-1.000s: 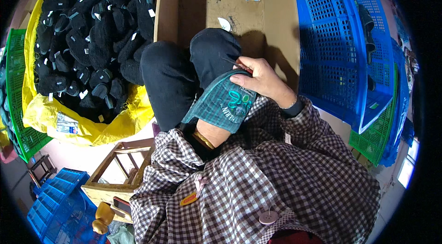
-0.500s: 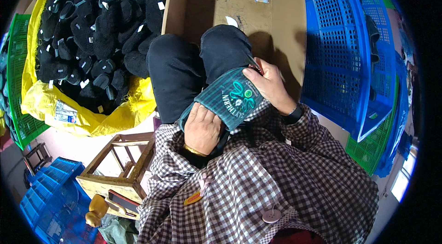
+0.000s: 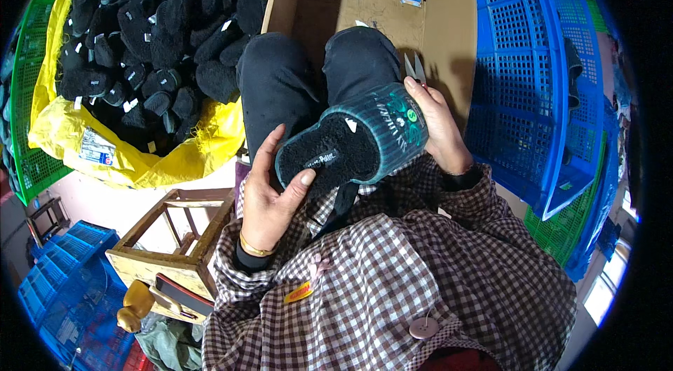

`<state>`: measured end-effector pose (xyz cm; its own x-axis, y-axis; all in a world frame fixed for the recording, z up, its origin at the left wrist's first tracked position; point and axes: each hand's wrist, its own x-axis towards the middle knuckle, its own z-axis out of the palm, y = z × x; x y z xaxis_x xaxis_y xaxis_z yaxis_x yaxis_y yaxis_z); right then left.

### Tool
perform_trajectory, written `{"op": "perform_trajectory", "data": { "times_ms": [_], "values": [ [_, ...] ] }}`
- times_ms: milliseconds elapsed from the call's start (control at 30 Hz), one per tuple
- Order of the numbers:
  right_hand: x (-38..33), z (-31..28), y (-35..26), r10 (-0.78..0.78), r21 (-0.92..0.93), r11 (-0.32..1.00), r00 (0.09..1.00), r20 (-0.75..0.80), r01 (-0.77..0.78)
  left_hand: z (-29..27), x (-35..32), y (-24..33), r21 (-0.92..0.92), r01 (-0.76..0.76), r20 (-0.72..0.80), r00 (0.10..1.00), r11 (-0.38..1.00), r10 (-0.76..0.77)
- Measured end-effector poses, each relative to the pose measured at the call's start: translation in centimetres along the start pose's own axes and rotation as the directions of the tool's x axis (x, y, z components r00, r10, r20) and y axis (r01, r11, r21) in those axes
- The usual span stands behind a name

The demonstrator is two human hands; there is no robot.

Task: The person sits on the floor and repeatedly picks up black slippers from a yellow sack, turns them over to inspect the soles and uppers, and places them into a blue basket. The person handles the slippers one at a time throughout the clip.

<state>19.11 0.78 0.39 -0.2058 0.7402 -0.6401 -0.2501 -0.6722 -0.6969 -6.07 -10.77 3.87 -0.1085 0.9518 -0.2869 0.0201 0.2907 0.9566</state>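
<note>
A green striped slipper [image 3: 396, 136] with a black fleecy lining lies over my lap, its insole facing up and its toe pointing to the right. My left hand [image 3: 266, 208] grips it by the heel, thumb on the insole and fingers along the outer edge. At the toe end, my right hand [image 3: 443, 129] holds the upper. Two pointed metal blades of scissors [image 3: 415, 68] stick out above the right fingers; their handles are hidden. A small white tag [image 3: 350, 124] shows inside the slipper's opening.
A yellow sack [image 3: 133, 173] full of black slippers [image 3: 168, 35] stands at the left. An open cardboard box [image 3: 443, 17] is beyond my knees. Blue plastic crates [image 3: 515, 91] rise at the right. A wooden stool [image 3: 158, 262] stands at the lower left, near another blue crate [image 3: 66, 287].
The slipper has turned so its insole now faces up. My left hand has come from the opening to the heel. The scissor blades now show more plainly above my right hand.
</note>
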Motion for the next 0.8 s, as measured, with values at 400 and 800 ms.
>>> {"op": "perform_trajectory", "data": {
  "times_ms": [400, 800],
  "values": [
    [-1.9, 1.1, -2.1, -0.062, -0.156, 0.985, 0.996, 0.063, 0.071, 0.1, 2.1, -0.2, -0.388, -0.015, -0.07, 0.997, 0.922, -0.013],
    [-1.8, 0.9, -2.6, -0.131, -0.275, 0.952, 0.991, 0.037, 0.136, 0.4, 3.6, -1.2, -0.263, -0.122, -0.134, 0.987, 0.957, 0.088]
  ]
}}
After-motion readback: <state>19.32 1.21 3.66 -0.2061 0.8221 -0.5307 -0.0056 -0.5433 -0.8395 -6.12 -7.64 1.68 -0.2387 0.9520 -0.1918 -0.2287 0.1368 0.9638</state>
